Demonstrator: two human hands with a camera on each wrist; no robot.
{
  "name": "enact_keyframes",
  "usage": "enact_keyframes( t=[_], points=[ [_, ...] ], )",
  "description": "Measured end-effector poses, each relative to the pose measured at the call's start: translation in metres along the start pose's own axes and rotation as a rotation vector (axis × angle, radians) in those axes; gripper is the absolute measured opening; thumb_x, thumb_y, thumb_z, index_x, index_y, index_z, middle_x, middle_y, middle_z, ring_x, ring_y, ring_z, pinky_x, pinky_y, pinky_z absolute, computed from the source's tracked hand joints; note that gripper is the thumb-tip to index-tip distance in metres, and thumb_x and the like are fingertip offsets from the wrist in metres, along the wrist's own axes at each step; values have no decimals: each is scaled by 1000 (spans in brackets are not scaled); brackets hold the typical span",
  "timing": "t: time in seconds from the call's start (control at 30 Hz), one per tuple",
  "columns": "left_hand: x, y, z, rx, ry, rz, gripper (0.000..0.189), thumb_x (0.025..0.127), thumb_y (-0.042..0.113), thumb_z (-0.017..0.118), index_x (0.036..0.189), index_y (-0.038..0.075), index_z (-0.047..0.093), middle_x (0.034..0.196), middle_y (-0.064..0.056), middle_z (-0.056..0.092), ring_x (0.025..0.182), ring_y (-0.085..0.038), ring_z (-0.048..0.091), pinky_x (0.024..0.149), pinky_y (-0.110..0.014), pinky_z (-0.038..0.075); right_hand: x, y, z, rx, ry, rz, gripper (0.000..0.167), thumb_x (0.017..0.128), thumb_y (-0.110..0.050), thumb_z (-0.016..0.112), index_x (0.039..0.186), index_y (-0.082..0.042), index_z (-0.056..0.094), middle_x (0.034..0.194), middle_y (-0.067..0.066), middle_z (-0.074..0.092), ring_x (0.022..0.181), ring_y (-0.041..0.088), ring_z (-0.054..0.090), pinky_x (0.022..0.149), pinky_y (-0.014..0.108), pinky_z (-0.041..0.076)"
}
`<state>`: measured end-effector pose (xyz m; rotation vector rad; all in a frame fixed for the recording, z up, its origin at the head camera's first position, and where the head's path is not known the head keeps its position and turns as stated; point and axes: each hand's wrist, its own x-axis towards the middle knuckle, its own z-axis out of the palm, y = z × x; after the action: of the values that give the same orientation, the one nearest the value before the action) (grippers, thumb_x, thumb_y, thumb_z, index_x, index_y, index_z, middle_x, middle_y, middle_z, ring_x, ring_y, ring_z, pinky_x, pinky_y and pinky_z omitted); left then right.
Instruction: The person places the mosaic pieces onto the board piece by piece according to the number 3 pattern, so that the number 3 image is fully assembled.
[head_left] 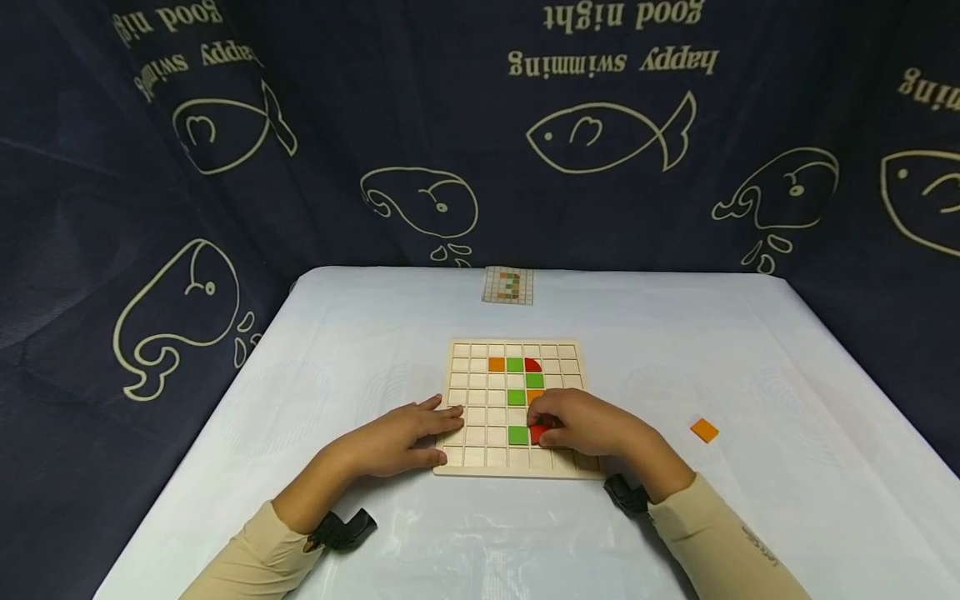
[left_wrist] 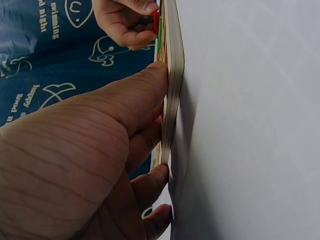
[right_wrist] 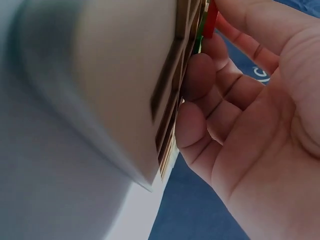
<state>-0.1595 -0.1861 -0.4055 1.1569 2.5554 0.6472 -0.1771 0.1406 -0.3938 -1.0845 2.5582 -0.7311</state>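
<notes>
A wooden grid board [head_left: 476, 437] lies on the white table with green, orange and red tiles in some of its squares. My right hand [head_left: 588, 421] is over the board's right part and pinches a red tile [head_left: 537, 434] between thumb and finger, beside a green tile [head_left: 518, 436] in a lower row. In the right wrist view the red tile [right_wrist: 211, 19] is tilted above the board. My left hand [head_left: 401, 437] rests at the board's left edge, fingers spread and fairly straight, the tips touching the rim. Part of an orange tile [head_left: 534, 397] is hidden by the right hand.
A loose orange tile [head_left: 704, 430] lies on the table right of the board. Beyond the board, near the table's far edge, is a small pattern card [head_left: 508, 286]. A dark blue curtain [head_left: 465, 100] with fish and whale drawings hangs behind the table.
</notes>
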Motion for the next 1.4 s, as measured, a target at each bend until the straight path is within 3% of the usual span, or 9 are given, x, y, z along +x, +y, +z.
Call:
enact_keyframes(
  t=[0.43, 0.63, 1.0, 1.2, 1.4],
  points=[
    [1, 0, 0, -6, -5, 8, 55, 96, 25, 66, 145, 4, 50, 154, -8, 41, 146, -37, 23, 114, -57, 24, -1, 0, -1, -9, 5, 22, 13, 90, -11, 74, 100, -14, 67, 92, -6, 58, 83, 15, 52, 76, 31, 44],
    [2, 0, 0, -6, -5, 6, 55, 96, 25, 66, 145, 5, 51, 153, -8, 42, 146, -37, 24, 114, -57, 24, -12, 7, -12, 21, 30, 68, 10, 92, -12, 72, 100, -14, 67, 94, -5, 59, 84, 14, 52, 76, 31, 45],
    [1, -1, 0, -13, -4, 6, 55, 96, 25, 67, 145, 5, 51, 153, -8, 42, 146, -37, 24, 114, -58, 24, -65, 31, -38, 60, 134, 153, 16, 92, -13, 71, 107, -11, 65, 89, -8, 57, 83, 12, 53, 71, 29, 46],
    [1, 0, 0, -16, -7, 9, 55, 96, 24, 66, 145, 4, 51, 153, -9, 42, 146, -38, 24, 114, -58, 24, -105, 50, -47, 58, 203, 219, 20, 93, -17, 71, 110, -12, 65, 97, -6, 61, 88, 10, 55, 73, 29, 47],
    [0, 2, -1, -18, -7, 3, 55, 96, 24, 67, 145, 3, 51, 153, -8, 42, 146, -39, 25, 113, -58, 24, -140, 65, -53, 59, 268, 265, 24, 93, -22, 71, 114, -11, 64, 102, -2, 63, 88, 7, 55, 67, 27, 47]
  ],
)
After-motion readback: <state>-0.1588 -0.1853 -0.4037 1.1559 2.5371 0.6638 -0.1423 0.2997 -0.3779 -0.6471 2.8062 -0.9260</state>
